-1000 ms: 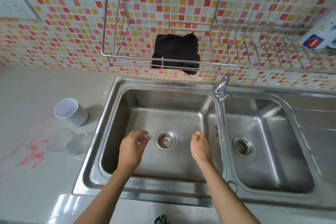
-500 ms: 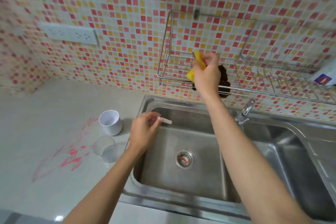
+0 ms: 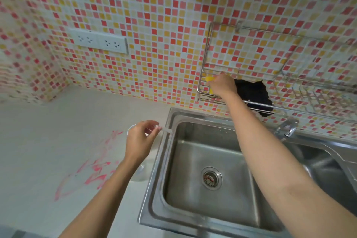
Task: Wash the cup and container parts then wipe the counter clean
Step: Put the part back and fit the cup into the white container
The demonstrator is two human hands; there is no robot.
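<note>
Open basin and counter; crowded rack and sink rim.

The left basin (image 3: pixel 193 189) lies free down to its drain strainer (image 3: pixel 211 178), though the right arm (image 3: pixel 270 150) crosses above its back right corner. The counter (image 3: pixel 48 131) left of it is flat, passable ground with red smears (image 3: pixel 96 170). At the sink's left rim the left hand (image 3: pixel 139 139), pinching a small pale strip (image 3: pixel 166 130), and a clear container (image 3: pixel 138 175) block the way. On the wire rack (image 3: pixel 204 60), the right hand (image 3: pixel 222 86) gripping a yellow sponge (image 3: pixel 209 80) and a black cloth (image 3: pixel 251 92) fill the left end.
</note>
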